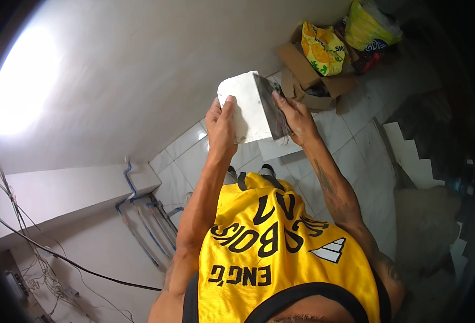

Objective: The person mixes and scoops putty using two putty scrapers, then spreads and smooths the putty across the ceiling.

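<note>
In front of my body I hold two flat pieces edge to edge. My left hand (221, 123) is closed on a white, roughly rectangular plate (248, 110) with a rounded corner, its thumb lying on the face. Closed on a dark grey, thin scraper blade (270, 110), my right hand (299, 121) presses its thumb near the blade's outer edge. The blade stands at an angle against the plate's right side. White paste-like lumps (282, 141) cling to the blade's lower end. My fingers behind both pieces are hidden.
An open cardboard box (298, 65) with a yellow printed bag (323, 48) sits on the tiled floor (356, 153) by the wall. Blue pipes (131, 185) and loose cables (49, 280) run at the left. Pale stepped shapes (410, 156) stand at right.
</note>
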### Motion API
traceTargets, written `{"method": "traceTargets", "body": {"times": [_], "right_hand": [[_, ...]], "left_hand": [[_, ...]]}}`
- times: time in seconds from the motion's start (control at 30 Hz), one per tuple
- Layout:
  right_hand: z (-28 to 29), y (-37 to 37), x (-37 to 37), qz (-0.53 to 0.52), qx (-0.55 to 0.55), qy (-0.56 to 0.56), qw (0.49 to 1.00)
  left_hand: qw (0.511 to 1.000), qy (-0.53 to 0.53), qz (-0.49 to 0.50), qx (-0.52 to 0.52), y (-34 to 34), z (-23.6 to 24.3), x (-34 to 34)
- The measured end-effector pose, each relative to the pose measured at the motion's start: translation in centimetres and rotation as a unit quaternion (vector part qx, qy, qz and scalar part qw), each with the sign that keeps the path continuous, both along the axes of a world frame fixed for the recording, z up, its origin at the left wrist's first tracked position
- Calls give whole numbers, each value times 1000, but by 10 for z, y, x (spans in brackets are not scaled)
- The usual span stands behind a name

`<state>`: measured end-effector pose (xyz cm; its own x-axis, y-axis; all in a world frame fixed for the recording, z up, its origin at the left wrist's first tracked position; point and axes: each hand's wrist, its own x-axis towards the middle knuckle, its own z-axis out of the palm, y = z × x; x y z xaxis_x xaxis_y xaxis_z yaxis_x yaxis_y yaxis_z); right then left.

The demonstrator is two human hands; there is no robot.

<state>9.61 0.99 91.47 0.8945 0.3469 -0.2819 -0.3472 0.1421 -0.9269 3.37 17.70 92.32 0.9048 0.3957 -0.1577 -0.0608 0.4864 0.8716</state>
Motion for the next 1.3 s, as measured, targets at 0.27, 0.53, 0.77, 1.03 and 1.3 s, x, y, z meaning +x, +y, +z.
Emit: {"method": "traceTargets", "body": {"times": [0.27,0.53,0.77,1.03,1.3], "right_hand": [[19,-6,4,-21,-89,44,995],[9,9,13,-10,125,112,986],[-6,16,24,-7,200,123,972],[3,25,21,-16,120,107,987],[-41,2,55,43,309,379,871]], "left_hand": [[996,-68,19,59,-10,10,5],[990,-98,38,97,-18,22,7],[977,-116,75,163,-27,28,6],[974,-91,60,200,-23,25,0],[991,-59,57,106,-11,31,-4]]}}
